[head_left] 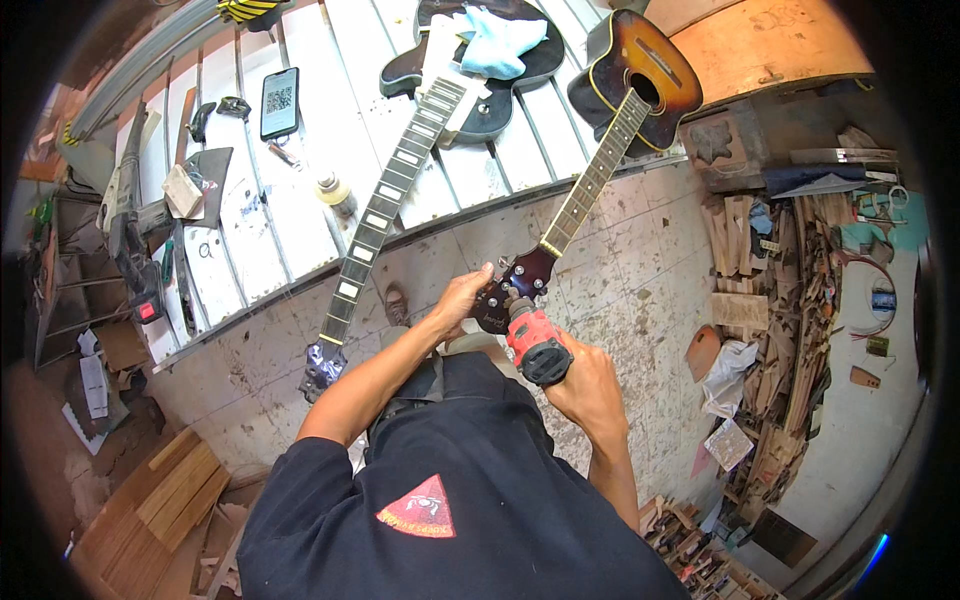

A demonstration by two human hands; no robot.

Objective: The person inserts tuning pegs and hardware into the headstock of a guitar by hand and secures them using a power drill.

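My right hand (588,388) is wrapped round a red and black power driver (537,342). Its tip points at the dark headstock (528,272) of a sunburst acoustic guitar (672,72), by the tuning pegs; whether the tip touches a peg or screw is too small to tell. The headstock's edge is in the grip of my left hand (462,300), thumb on the near face. The guitar's body lies on the table and its neck reaches over the edge toward me. To the left, a dark electric guitar (515,100) also lies with its neck overhanging the edge.
On the white slatted table (330,120) are a phone (280,104), a small bottle (336,193), a light blue cloth (502,42) on the electric guitar, and a long dark tool (128,225). Wood scraps (790,340) are heaped at right; wooden boards (180,490) lie at lower left.
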